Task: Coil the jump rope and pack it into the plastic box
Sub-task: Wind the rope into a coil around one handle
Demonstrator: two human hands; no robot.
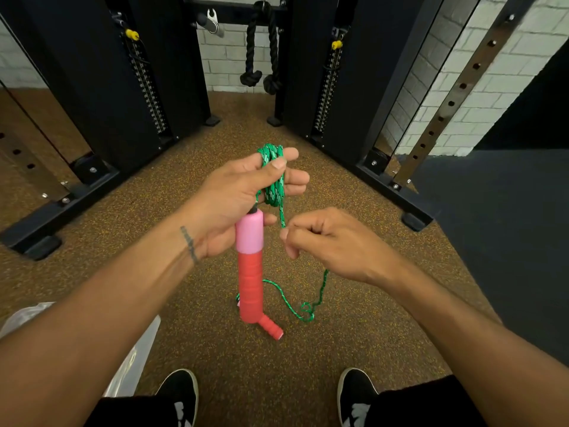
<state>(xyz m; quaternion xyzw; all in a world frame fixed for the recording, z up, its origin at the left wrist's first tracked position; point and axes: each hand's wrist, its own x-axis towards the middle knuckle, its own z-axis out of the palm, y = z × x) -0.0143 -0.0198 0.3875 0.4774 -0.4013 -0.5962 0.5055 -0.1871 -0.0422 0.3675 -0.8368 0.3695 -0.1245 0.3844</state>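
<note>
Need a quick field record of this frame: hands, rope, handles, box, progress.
left hand: shut on the rope coil and the upper handle
right hand: pinching the rope strand just below the coil
rope coil: green, several loops wound around the left hand's fingers
upper handle: pink and red, hanging upright from the left hand
second handle: red, low near the floor
loose rope: slack, uncoiled
plastic box: clear, at lower left, rope not in it
progress: coiling partly done

- jump rope point(275, 183): green braided cord, woven and matt
- handle point(250, 263): smooth pink plastic above, red ribbed grip wrap below
- floor point(191, 167): speckled brown rubber, rough and matt
- plastic box point(135, 359): clear, glossy
- rack frame point(92, 72): black matt metal
</note>
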